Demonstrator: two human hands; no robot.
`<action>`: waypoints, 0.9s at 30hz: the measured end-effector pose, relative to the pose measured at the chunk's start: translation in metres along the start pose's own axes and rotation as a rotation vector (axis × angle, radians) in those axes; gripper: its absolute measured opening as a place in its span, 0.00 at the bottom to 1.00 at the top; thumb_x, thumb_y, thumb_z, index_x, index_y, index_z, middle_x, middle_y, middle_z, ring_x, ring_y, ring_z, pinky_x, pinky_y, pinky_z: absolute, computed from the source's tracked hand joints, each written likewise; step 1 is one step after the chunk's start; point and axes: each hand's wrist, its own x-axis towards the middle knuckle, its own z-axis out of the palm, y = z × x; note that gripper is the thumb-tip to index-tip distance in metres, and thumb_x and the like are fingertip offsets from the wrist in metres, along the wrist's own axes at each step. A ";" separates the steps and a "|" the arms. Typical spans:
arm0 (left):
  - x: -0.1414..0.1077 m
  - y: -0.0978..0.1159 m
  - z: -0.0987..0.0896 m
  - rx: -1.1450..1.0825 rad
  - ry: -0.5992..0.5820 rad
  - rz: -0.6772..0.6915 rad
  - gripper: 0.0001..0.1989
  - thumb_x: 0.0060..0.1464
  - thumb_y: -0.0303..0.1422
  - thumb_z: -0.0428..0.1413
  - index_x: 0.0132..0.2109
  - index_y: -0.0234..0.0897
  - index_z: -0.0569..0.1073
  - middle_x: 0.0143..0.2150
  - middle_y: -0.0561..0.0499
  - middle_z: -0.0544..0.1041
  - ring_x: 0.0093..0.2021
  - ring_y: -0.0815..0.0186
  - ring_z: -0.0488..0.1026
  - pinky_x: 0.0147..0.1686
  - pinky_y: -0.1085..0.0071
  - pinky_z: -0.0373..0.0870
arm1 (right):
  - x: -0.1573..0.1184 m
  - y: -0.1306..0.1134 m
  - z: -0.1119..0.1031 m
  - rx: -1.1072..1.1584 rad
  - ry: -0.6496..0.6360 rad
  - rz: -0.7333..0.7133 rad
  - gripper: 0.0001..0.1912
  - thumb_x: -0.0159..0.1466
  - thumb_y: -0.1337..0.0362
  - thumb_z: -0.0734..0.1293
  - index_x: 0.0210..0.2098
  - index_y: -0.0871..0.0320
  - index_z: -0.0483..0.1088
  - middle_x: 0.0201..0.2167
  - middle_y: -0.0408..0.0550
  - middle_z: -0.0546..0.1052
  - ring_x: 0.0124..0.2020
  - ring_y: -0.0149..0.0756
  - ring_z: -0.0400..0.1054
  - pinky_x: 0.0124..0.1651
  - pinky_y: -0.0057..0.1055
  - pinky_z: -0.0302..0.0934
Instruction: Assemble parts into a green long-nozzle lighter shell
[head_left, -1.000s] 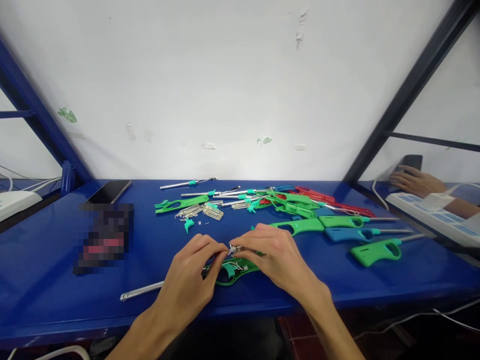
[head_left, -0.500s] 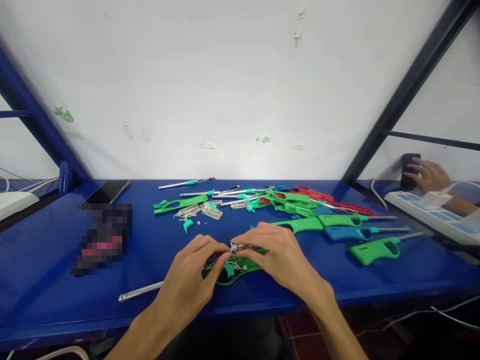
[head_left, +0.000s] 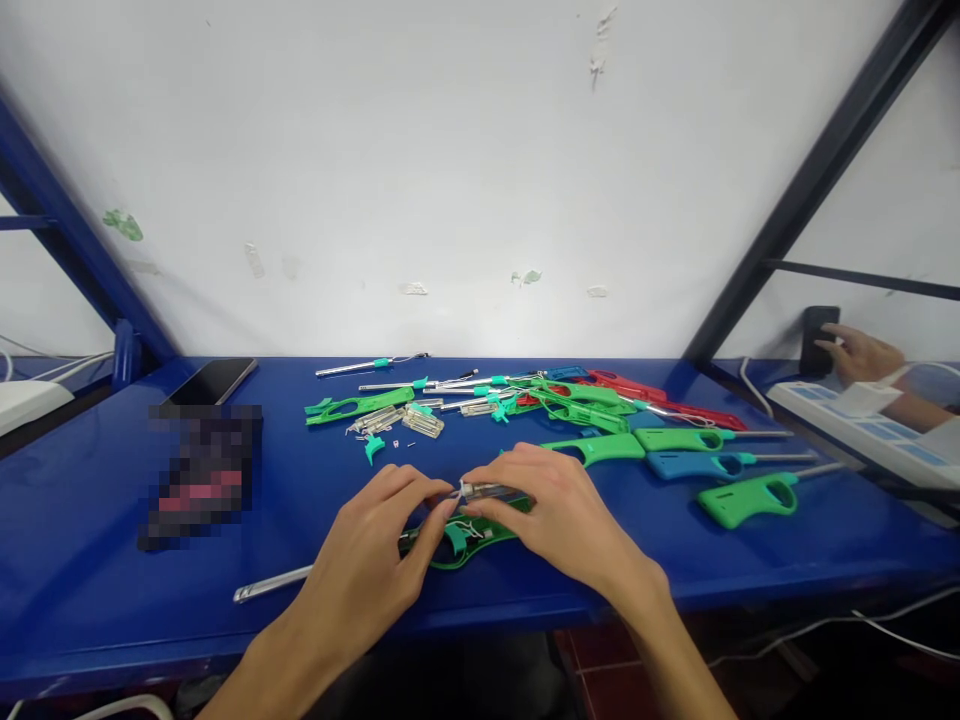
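Note:
My right hand (head_left: 559, 510) is closed around a clear lighter fuel tank (head_left: 491, 490), whose white-tipped end points left. At that tip, the thumb and forefinger of my left hand (head_left: 379, 535) pinch something too small to make out. Just under my fingers lies an open green lighter half-shell (head_left: 487, 547) with a teal trigger (head_left: 456, 540) and thin white wires in it. A metal lighter tube (head_left: 274, 583) runs out to the left, partly covered by my left hand.
Farther back lie clear fuel tanks (head_left: 424, 421), a loose teal trigger (head_left: 373, 449), metal tubes and red shells (head_left: 630, 386). Whole lighters (head_left: 750, 500) rest at right. A phone (head_left: 214, 382) and blurred item (head_left: 202, 480) are at left. Another person's hand (head_left: 862, 355) touches a dark phone beyond the frame post.
My left fingertips have drawn slightly left from the tank's tip, showing more of the clear tank. The other person's hand has shifted on the dark phone.

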 end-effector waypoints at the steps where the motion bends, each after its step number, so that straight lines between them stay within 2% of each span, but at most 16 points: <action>1: 0.000 -0.001 -0.003 0.014 -0.009 0.003 0.09 0.71 0.36 0.56 0.50 0.37 0.77 0.43 0.51 0.79 0.42 0.66 0.78 0.44 0.64 0.79 | 0.000 0.000 -0.001 -0.011 -0.006 0.013 0.08 0.70 0.57 0.75 0.47 0.49 0.83 0.41 0.43 0.85 0.42 0.38 0.77 0.44 0.34 0.69; 5: -0.005 -0.008 -0.019 0.067 -0.078 -0.008 0.10 0.71 0.37 0.55 0.52 0.40 0.78 0.44 0.51 0.81 0.44 0.63 0.79 0.46 0.59 0.78 | -0.002 0.001 -0.005 -0.056 -0.028 0.060 0.10 0.70 0.55 0.75 0.49 0.49 0.83 0.42 0.45 0.80 0.42 0.38 0.75 0.41 0.34 0.68; 11: -0.015 -0.025 -0.036 0.074 -0.206 -0.059 0.11 0.70 0.43 0.55 0.52 0.51 0.80 0.48 0.54 0.83 0.47 0.61 0.82 0.46 0.65 0.78 | -0.001 0.003 -0.010 -0.041 -0.078 0.083 0.09 0.68 0.57 0.77 0.47 0.49 0.84 0.40 0.44 0.81 0.42 0.39 0.76 0.40 0.33 0.67; 13: -0.015 -0.027 -0.035 0.069 -0.250 -0.068 0.11 0.70 0.43 0.56 0.52 0.49 0.80 0.48 0.53 0.83 0.48 0.61 0.82 0.48 0.63 0.78 | -0.001 0.004 -0.012 -0.031 -0.096 0.091 0.07 0.69 0.57 0.77 0.45 0.49 0.84 0.40 0.44 0.82 0.42 0.39 0.76 0.40 0.34 0.67; 16: -0.011 -0.024 -0.030 0.048 -0.325 -0.075 0.10 0.71 0.39 0.56 0.51 0.43 0.80 0.48 0.51 0.82 0.47 0.63 0.81 0.48 0.60 0.79 | -0.002 0.004 -0.015 -0.014 -0.127 0.102 0.05 0.69 0.58 0.77 0.43 0.49 0.84 0.40 0.42 0.82 0.42 0.38 0.77 0.41 0.33 0.67; 20: -0.003 -0.017 -0.024 0.028 -0.415 -0.098 0.08 0.71 0.35 0.56 0.48 0.38 0.79 0.46 0.50 0.81 0.45 0.65 0.79 0.47 0.62 0.79 | -0.003 0.003 -0.018 0.009 -0.180 0.127 0.03 0.69 0.59 0.76 0.43 0.48 0.83 0.40 0.41 0.82 0.41 0.38 0.77 0.41 0.33 0.67; 27: -0.003 -0.014 -0.022 0.026 -0.454 -0.146 0.08 0.71 0.34 0.55 0.48 0.38 0.78 0.47 0.50 0.80 0.46 0.65 0.78 0.47 0.61 0.78 | -0.004 0.003 -0.020 0.050 -0.248 0.185 0.03 0.70 0.61 0.75 0.44 0.47 0.84 0.41 0.41 0.83 0.42 0.40 0.76 0.45 0.35 0.67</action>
